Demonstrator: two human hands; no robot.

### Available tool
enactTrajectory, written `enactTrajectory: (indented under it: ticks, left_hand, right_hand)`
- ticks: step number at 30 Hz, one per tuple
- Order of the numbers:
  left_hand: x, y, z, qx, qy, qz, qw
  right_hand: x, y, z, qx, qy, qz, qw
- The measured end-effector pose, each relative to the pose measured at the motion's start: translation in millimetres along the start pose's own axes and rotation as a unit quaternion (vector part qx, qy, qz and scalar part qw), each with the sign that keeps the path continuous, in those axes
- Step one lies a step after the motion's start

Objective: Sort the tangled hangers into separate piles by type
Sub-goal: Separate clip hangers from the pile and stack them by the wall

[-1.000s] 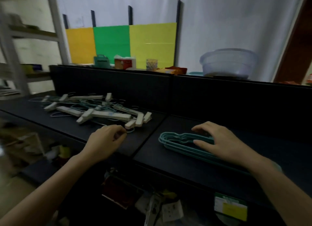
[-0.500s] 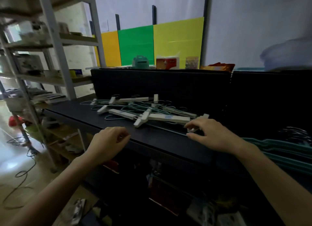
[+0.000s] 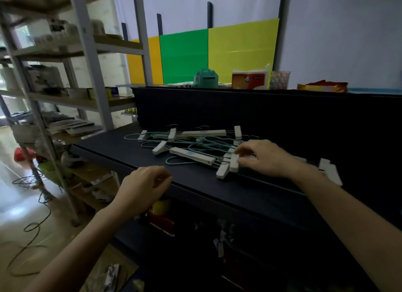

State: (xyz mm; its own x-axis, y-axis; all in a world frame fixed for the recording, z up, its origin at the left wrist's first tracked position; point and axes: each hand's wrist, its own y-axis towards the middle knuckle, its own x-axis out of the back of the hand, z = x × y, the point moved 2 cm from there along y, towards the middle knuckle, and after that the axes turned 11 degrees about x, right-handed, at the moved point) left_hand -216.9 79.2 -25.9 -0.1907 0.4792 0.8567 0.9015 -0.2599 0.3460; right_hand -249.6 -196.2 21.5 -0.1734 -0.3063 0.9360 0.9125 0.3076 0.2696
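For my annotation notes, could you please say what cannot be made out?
Head view:
What the right hand grips among the tangled hangers: hidden under its fingers.
Whether the left hand holds anything: curled fingers hide it.
Blue label on white clip bar: too small.
Shelf items, left: blurred.
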Motion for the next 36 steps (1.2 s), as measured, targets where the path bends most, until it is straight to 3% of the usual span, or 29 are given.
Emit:
enactTrajectory:
  ticks: [9, 21, 27, 36]
  left_hand:
    - [2.3, 89.4, 55.3, -0.001, 0.015, -0.027, 1.0]
    - [-8.9, 174.8, 99.6, -0.008, -0.008, -0.02, 1.0]
    - [-12.2, 199.9, 109.4, -0.052, -0.033, -0.005, 0.998]
    - [-22.6, 240.4, 128.3, -0.097, -0.013, 0.022, 0.995]
  right_hand:
    - [-7.4, 137.3, -38.4, -0.034, -0.029, 0.034, 0.998]
    - [-46.3, 223.0, -68.6, -0.039, -0.121, 0.192, 0.973]
    - [-48.4, 228.0, -64.2, -0.045, -0.117, 0.155, 0.98]
    - [-1.9, 191.7, -36.7, -0.078, -0.142, 0.011, 0.987]
